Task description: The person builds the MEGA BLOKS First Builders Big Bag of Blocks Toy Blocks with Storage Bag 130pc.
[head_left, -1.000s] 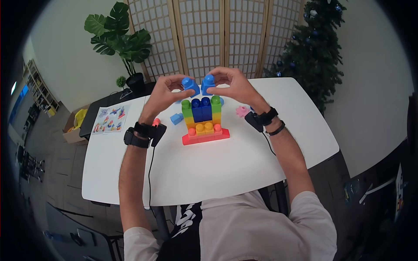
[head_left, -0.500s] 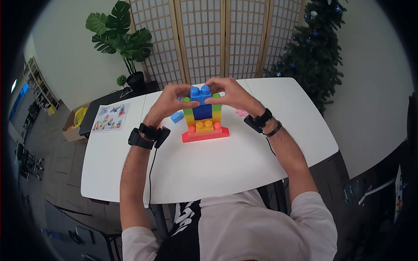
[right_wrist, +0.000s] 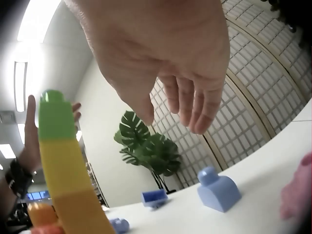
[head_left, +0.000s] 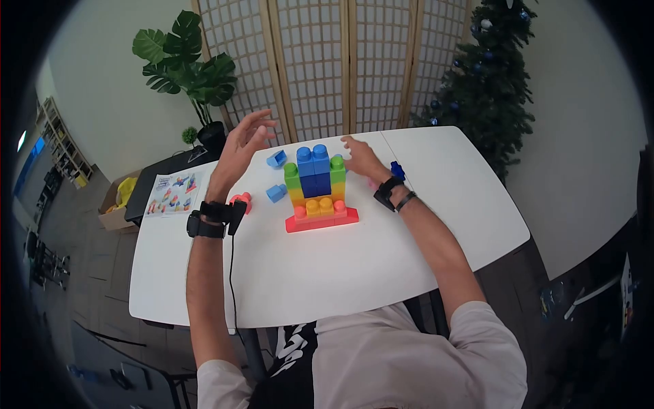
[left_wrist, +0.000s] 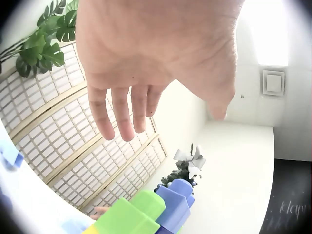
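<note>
A block tower [head_left: 315, 184] stands upright mid-table: red base, orange and yellow blocks, green blocks at both sides, dark blue blocks in the middle. Two lighter blue blocks [head_left: 313, 161] sit side by side on the dark blue ones. To the tower's left my left hand [head_left: 240, 150] hovers in the air, fingers relaxed and holding nothing. My right hand [head_left: 366, 162] is at the tower's right, also empty, its fingers loosely bent. In the right wrist view, a light blue block with a sloped side [right_wrist: 218, 190] lies on the table below the fingertips.
Left of the tower lie two light blue blocks, one farther back [head_left: 276, 159] and one nearer [head_left: 276, 193], and a red piece [head_left: 242, 202]. A dark blue piece [head_left: 397, 171] and a pink piece [right_wrist: 298, 190] lie to the right. A picture sheet [head_left: 173, 193] rests at the table's left.
Both hands brought the two lighter blue blocks down onto the tower's dark blue ones and let go. My left hand has since moved left and up, my right hand to the right.
</note>
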`<state>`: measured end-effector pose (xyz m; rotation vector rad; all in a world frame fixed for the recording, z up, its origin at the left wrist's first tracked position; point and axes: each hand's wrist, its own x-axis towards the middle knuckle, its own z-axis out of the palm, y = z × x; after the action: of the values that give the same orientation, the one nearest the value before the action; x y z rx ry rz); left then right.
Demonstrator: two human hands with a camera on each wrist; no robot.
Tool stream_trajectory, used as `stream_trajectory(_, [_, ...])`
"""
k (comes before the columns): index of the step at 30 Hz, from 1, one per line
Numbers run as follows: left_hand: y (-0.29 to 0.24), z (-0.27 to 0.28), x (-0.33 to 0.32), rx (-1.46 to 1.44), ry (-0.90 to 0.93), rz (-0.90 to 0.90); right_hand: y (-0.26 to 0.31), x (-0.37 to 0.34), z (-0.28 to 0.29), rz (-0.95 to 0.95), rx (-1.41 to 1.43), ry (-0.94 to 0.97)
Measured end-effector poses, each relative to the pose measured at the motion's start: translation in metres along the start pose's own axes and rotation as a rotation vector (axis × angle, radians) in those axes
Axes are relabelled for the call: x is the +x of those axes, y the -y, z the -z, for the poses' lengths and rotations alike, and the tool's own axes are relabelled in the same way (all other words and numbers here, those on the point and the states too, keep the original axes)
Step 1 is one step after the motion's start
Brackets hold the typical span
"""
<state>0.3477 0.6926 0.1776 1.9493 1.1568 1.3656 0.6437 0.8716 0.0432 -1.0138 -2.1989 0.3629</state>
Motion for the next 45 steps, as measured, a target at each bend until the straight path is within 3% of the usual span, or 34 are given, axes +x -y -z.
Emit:
stream_trajectory(3, [0.001, 0.011, -0.006, 0.031, -0.079, 0.027, -0.018, 0.002, -0.036, 0.019, -0.065, -0.054])
stream_trajectory(5, [0.011, 0.018, -0.009, 0.059, -0.125, 0.090, -0.023, 0.008, -0.035, -0.011, -0.033, 0.131])
stream_trajectory(9, [0.040, 0.024, -0.016, 0.139, -0.155, 0.144, -0.026, 0.015, -0.027, 0.058, 0.015, 0.128])
stream_trajectory(11, [0.058, 0.024, -0.023, 0.386, -0.033, 0.097, -0.009, 0.016, -0.004, -0.014, 0.130, 0.173])
stream_trajectory(13, [0.074, 0.017, -0.032, 0.409, -0.010, 0.067, 0.002, 0.016, 0.011, 0.005, 0.273, 0.152])
stream_trajectory(15, [0.082, 0.013, -0.038, 0.572, 0.112, 0.175, 0.017, 0.020, 0.031, 0.020, 0.419, 0.128])
stream_trajectory(19, [0.091, -0.001, -0.044, 0.643, 0.184, 0.248, 0.076, 0.024, 0.081, 0.062, 0.533, 0.116])
stream_trajectory(21, [0.103, -0.008, -0.050, 0.690, 0.204, 0.249, 0.111, 0.018, 0.100, 0.164, 0.724, 0.086])
stream_trajectory(23, [0.103, -0.013, -0.050, 0.739, 0.226, 0.246, 0.137, 0.009, 0.110, 0.205, 0.746, 0.112])
stream_trajectory(25, [0.098, -0.018, -0.048, 0.780, 0.321, 0.353, 0.144, 0.002, 0.110, 0.245, 0.768, 0.134])
stream_trajectory(26, [0.098, -0.017, -0.048, 0.781, 0.321, 0.350, 0.144, 0.000, 0.109, 0.294, 0.647, 0.151])
stream_trajectory(29, [0.094, -0.014, -0.046, 0.740, 0.299, 0.315, 0.140, -0.005, 0.102, 0.354, 0.456, 0.174])
stream_trajectory(33, [0.079, -0.004, -0.030, 0.362, 0.009, 0.195, 0.141, -0.011, 0.096, 0.331, 0.443, 0.163])
stream_trajectory(38, [0.004, -0.015, 0.001, -0.107, -0.165, 0.066, 0.141, -0.014, 0.094, 0.337, 0.434, 0.176])
stream_trajectory(45, [-0.034, -0.051, 0.020, -0.177, 0.003, -0.063, 0.140, -0.015, 0.092, 0.314, 0.414, 0.166])
